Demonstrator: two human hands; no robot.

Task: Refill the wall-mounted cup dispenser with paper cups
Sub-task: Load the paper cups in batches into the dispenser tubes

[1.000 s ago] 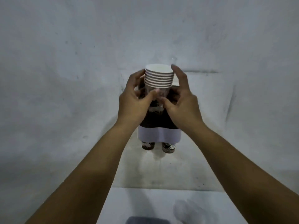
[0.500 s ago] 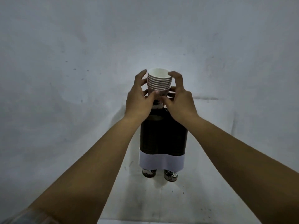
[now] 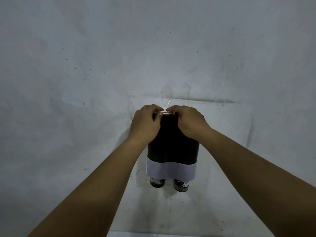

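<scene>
Both hands press on the top of the wall dispenser

Two bare forearms reach up to the left hand [image 3: 145, 124] and right hand [image 3: 190, 123], fingers curled down over the pale cup rims [image 3: 165, 113] at the top of the dark dispenser [image 3: 172, 151], thumbs nearly meeting; whether they pinch the rims or only rest there, I cannot tell. Beyond, a white band [image 3: 171, 171] wraps the dispenser, two cup bottoms [image 3: 180, 185] poke out below, against the scuffed wall [image 3: 102, 65].

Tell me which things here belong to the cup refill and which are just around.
Part of the job:
- left hand
- right hand
- cup rim under the fingers
- dispenser
- cups at the outlets

Just there:
- wall
- ledge
</scene>
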